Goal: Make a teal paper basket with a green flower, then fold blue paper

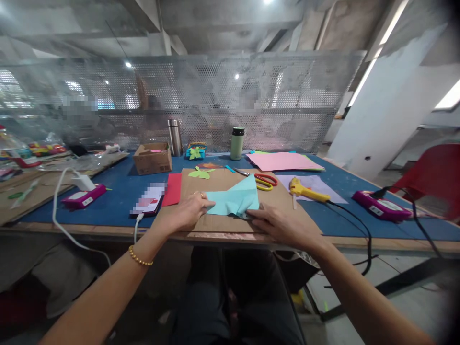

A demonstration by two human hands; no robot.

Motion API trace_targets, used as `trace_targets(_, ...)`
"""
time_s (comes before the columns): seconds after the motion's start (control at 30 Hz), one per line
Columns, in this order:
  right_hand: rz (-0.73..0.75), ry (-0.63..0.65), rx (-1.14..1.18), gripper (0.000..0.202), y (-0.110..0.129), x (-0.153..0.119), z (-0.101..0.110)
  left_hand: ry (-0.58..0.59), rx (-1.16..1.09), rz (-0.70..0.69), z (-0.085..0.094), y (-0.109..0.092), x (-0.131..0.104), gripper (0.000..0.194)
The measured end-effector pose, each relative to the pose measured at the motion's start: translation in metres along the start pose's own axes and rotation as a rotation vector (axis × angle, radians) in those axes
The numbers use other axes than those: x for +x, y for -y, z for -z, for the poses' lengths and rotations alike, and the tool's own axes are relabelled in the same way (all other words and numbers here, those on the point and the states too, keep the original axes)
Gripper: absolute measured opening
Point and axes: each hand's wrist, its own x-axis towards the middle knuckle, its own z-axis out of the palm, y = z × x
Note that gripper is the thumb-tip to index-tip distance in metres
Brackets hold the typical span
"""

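A light blue sheet of paper (226,200), creased and crumpled along its lower right part, lies over a brown cardboard sheet (223,225). My left hand (192,209) has its fingers closed at the paper's left end. At the lower right corner my right hand (271,220) grips the crumpled part between thumb and fingers. Scissors with red and yellow handles (265,182) rest just behind the paper. A green paper leaf shape (200,173) is on the cardboard's back left, and red paper (172,189) sticks out at its left edge.
A yellow glue gun (309,190) lies on purple paper (336,189) at the right. Behind are pink sheets (283,161), a green bottle (237,143), a steel flask (175,138) and a cardboard box (153,159). A phone (149,199) with a cable is at the left.
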Motion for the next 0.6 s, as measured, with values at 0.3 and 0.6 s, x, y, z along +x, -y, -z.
trace_targets(0.3, 0.029, -0.086, -0.001, 0.032, 0.000, 0.007, -0.005, 0.050, 0.067, 0.089, -0.009, 0.001, -0.002, 0.047)
trace_targets(0.6, 0.025, -0.087, -0.046, 0.030, 0.005, 0.017, -0.018, 0.033, -0.062, 0.127, -0.010, 0.003, -0.004, 0.048)
